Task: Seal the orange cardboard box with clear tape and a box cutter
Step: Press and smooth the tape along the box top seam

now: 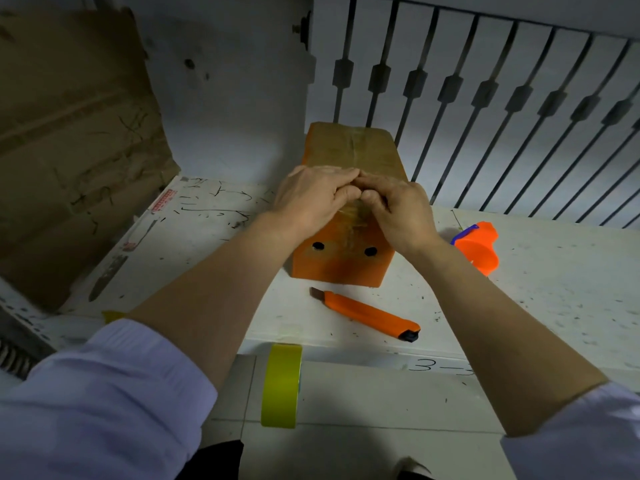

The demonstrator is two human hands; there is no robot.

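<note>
The orange cardboard box (341, 261) lies lengthwise on the white table, its near end showing two black holes. Clear tape runs along its top and down the near face. My left hand (311, 199) and my right hand (398, 209) rest side by side on the top near edge, fingers bent and pressed onto the tape, fingertips touching. An orange box cutter (367, 311) lies on the table just in front of the box, blade end out to the left. An orange tape dispenser (476, 245) lies right of the box.
A yellow tape roll (280, 384) stands on edge at the table's near side. A large brown cardboard sheet (69, 133) leans at the left. A white wall and a barred railing (485, 98) close off the back. The scuffed white tabletop (554, 289) extends right.
</note>
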